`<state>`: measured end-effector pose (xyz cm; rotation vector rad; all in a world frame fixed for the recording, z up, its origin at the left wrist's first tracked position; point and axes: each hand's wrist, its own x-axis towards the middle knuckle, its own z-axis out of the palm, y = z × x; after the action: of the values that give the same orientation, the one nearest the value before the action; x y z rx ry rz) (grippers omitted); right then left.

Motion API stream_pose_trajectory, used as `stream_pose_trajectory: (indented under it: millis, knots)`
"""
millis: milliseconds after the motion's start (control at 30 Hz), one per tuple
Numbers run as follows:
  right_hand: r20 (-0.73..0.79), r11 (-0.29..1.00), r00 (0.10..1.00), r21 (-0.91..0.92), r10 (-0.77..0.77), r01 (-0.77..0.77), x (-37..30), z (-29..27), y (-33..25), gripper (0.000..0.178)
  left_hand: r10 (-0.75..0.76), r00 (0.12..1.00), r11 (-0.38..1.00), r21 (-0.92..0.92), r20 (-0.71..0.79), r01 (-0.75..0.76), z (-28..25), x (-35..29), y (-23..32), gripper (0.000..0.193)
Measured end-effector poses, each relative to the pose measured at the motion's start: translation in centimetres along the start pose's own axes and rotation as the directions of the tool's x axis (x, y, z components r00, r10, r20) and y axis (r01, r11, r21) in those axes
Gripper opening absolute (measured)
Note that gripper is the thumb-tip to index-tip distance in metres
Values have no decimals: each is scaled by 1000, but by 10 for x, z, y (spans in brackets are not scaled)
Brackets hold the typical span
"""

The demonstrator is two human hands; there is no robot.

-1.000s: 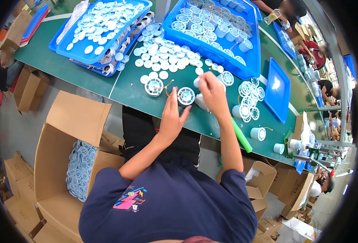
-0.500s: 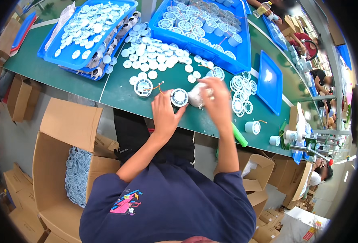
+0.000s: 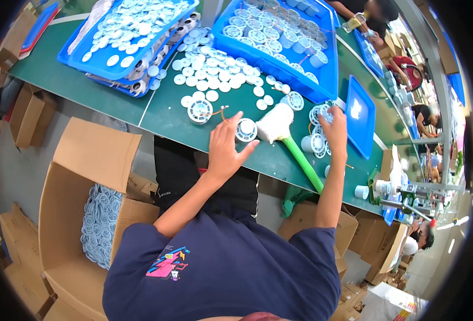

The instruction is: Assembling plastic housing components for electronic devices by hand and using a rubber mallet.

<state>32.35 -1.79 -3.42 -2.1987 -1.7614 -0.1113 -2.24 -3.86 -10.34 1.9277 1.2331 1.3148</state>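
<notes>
My left hand (image 3: 227,147) curves its thumb and fingers around a small white round housing (image 3: 246,130) with a slotted top, standing on the green table. A thin orange wire rises by its fingertips. My right hand (image 3: 335,128) is over a pile of pale slotted discs (image 3: 318,143), its thumb and fingertips closed at the edge of one disc (image 3: 330,104). Between the hands lies a mallet with a bulky white head (image 3: 276,123) and a green handle (image 3: 302,163). Another slotted housing (image 3: 200,111) with an orange wire stands left of the held one.
Many white discs (image 3: 212,69) lie loose beyond my hands. A blue tray of discs (image 3: 81,63) is stacked at left; a blue bin of housings (image 3: 236,44) stands at the back. A flat blue tray (image 3: 360,120) lies at right. Cardboard boxes (image 3: 89,152) stand below the table.
My right hand has moved right, from above the mallet head to the slotted discs, leaving the mallet in plain view on the table. My left hand stays at the housing, its fingers slightly wider.
</notes>
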Motion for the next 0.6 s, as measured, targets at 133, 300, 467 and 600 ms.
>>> stream_pose_trajectory:
  millis: [133, 300, 467, 600]
  knots:
    - [-154, 971, 987, 237, 47, -9, -34, -33, -57, 53, 9, 999, 1000, 18, 52, -10, 0, -1, -4, 76]
    - [-97, 898, 968, 362, -232, 251, -78, -21, -175, 55, -26, 999, 1000, -5, 27, 26, 4, -8, -7, 87]
    - [-109, 933, 952, 196, -287, 303, -86, 23, -214, 56, -50, 998, 998, 25, -36, 51, 8, -12, -12, 85]
    - [-82, 960, 964, 100, -255, 262, -91, 24, -218, 54, -1, 997, 1000, 7, -78, 1, 9, -12, -11, 83]
